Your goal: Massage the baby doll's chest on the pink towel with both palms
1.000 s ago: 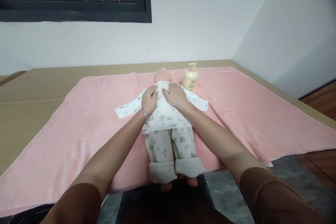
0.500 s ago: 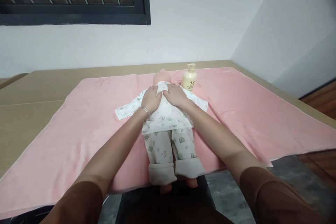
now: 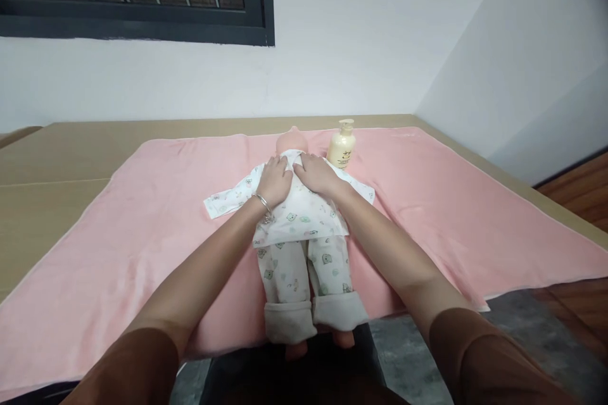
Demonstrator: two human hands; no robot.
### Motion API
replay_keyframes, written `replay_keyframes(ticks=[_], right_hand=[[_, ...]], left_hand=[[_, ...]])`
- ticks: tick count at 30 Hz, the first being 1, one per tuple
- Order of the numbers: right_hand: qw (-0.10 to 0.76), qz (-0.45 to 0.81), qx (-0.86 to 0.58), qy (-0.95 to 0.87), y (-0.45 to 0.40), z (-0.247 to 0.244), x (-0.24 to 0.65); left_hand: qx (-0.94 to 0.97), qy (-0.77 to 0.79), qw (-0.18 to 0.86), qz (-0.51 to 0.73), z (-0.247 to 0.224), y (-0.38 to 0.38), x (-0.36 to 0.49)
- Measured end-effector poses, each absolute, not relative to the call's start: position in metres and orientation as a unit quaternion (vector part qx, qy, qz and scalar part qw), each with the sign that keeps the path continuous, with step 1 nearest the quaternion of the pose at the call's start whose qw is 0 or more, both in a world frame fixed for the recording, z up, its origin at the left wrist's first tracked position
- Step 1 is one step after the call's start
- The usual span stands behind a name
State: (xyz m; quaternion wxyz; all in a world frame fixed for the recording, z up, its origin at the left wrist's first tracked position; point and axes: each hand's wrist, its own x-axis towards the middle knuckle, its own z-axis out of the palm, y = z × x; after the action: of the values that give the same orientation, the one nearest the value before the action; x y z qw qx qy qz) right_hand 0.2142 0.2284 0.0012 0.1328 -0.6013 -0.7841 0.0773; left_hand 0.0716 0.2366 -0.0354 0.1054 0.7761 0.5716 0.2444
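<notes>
A baby doll (image 3: 304, 218) in white printed top and trousers lies stretched out, its head (image 3: 291, 141) away from me and its feet toward me. My left hand (image 3: 274, 181) rests flat on the left side of its upper body, fingers extended and a bracelet (image 3: 263, 202) at the wrist. Across from it, my right hand (image 3: 317, 174) lies open on the right side, the thumbs near each other at the middle. Neither hand grips anything. The sleeves spread out to both sides, and the trouser cuffs (image 3: 291, 321) are turned up above the feet.
A cream pump bottle (image 3: 341, 144) stands close to the doll's right sleeve. Beneath everything a pink blanket (image 3: 156, 221) covers much of the tan table (image 3: 61, 155) and hangs over its front edge. Behind are a white wall and a dark-framed barred window (image 3: 142, 22).
The view has shifted slightly. Both hands stay on the doll's upper body in nearly the same place, with the doll and bottle unmoved on the blanket.
</notes>
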Motion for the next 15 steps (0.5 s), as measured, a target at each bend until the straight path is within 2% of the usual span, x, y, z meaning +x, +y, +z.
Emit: replay_keyframes(ticks=[5,11,15], right_hand=[[0.106,0.049,-0.617,-0.778,0.204,0.012,0.2],[0.159,0.111,-0.612,-0.766,0.229,0.003,0.219],[0.159,0.117,-0.619,-0.76,0.238,-0.003,0.224]], left_hand=[[0.754,0.581,0.117,0.284,-0.044,0.254,0.059],[0.75,0.585,0.098,0.293,-0.05,0.25,0.061],[0.766,0.584,0.08,0.257,-0.043,0.243,0.062]])
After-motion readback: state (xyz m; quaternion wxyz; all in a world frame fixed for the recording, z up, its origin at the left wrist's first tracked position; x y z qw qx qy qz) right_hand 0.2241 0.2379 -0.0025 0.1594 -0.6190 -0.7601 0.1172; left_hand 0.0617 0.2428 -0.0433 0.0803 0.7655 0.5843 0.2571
